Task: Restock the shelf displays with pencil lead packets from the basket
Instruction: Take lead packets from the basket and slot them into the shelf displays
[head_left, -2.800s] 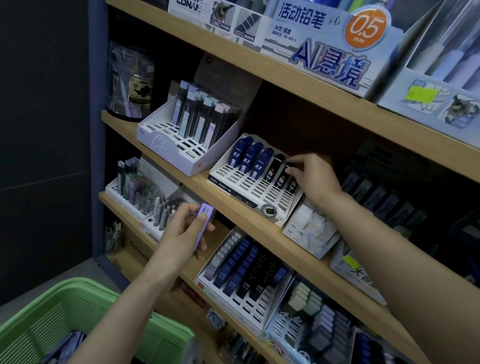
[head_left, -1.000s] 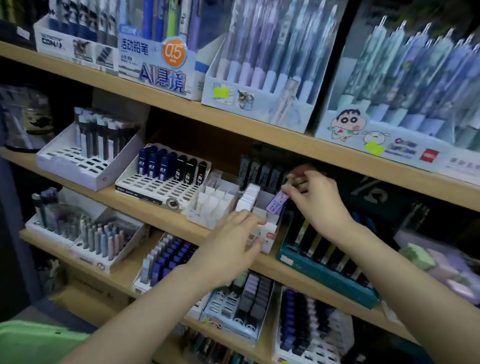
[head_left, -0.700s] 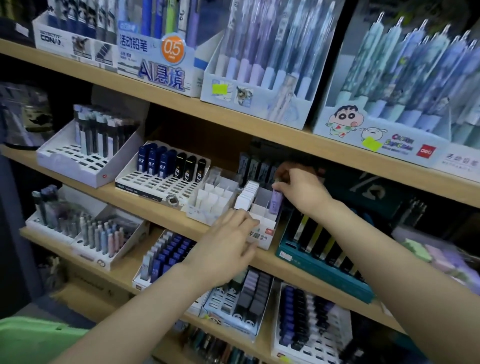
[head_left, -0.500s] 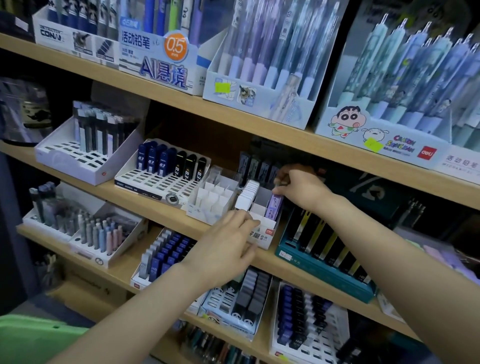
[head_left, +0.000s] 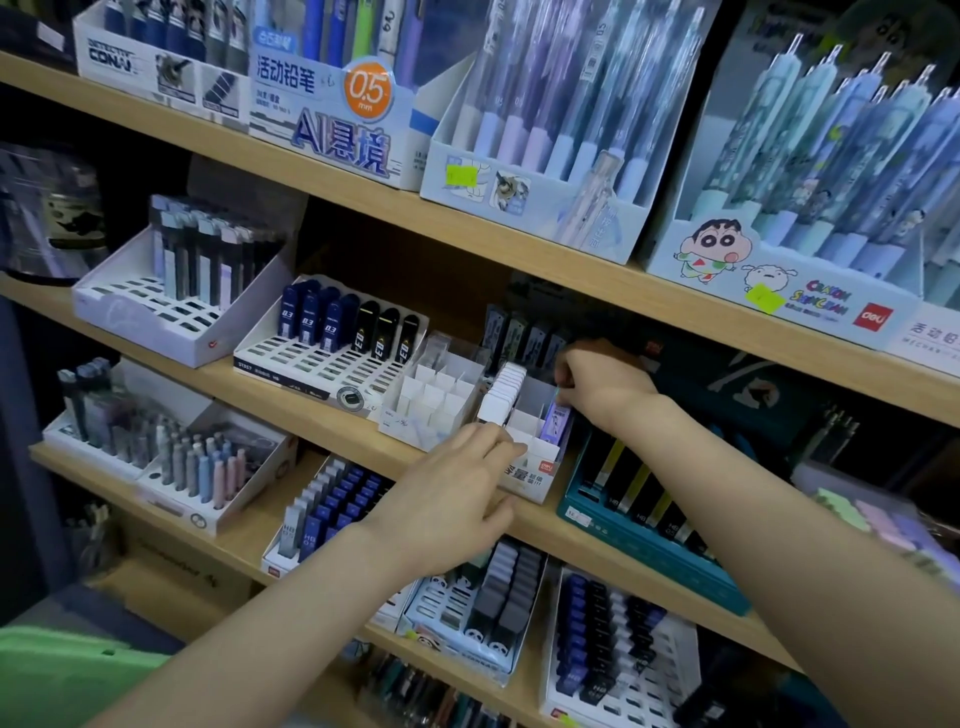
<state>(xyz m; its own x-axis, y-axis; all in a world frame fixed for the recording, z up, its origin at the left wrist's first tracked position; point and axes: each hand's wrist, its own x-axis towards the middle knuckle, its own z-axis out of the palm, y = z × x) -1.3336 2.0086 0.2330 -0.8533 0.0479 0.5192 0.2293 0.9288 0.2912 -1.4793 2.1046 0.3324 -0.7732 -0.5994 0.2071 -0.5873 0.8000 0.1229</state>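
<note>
A purple pencil lead packet (head_left: 556, 423) stands upright in the right rear slot of a white divided display box (head_left: 535, 480) on the middle shelf. My right hand (head_left: 602, 387) is over it, its curled fingertips pinching the packet's top. A row of white packets (head_left: 504, 389) fills the box's left column. Resting against the front of the box is my left hand (head_left: 457, 491), with fairly straight fingers on the front edge and the thumb low on the front face. A corner of the green basket (head_left: 57, 670) shows at the bottom left.
An empty white divider box (head_left: 410, 415) stands left of the display box and a teal tray of dark lead packets (head_left: 597, 514) right of it. A white tray of blue and black lead cases (head_left: 311, 364) is farther left. Pen displays fill the upper shelf (head_left: 519, 244).
The purple packet went from my left hand to my right. My right hand lowered it from a tilt above the box into the right slot. My left hand stayed at the box front.
</note>
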